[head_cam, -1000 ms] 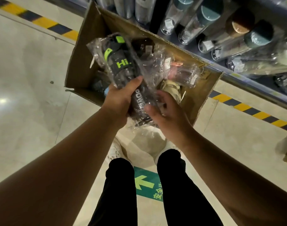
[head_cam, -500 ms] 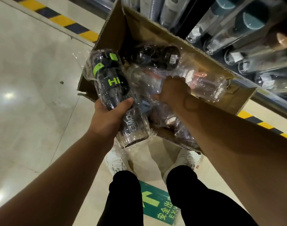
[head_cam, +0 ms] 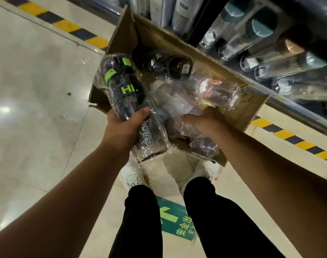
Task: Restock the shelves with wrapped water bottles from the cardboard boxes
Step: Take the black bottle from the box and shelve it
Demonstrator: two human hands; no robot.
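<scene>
Underfoot, a pale glossy floor fills most of the view, with a yellow-and-black hazard stripe running along the foot of the shelf at the upper right. Rows of wrapped bottles already lie on that shelf. An open cardboard box sits on the floor just beside the shelf, in front of the person's 2 white shoes.

Over the box's near left corner is a black water bottle with green "Hi." lettering and a green cap, sealed in clear plastic. The left hand grasps it around its middle, thumb across the front and fingers curled behind. Inside the box lie more wrapped bottles: a dark bottle toward the far side and a clear bottle with a coppery part on the right. The right hand reaches palm-down into the crinkled plastic at the near side of the box. Its fingers are buried in the wrapping, so I cannot tell whether they grasp anything.
</scene>
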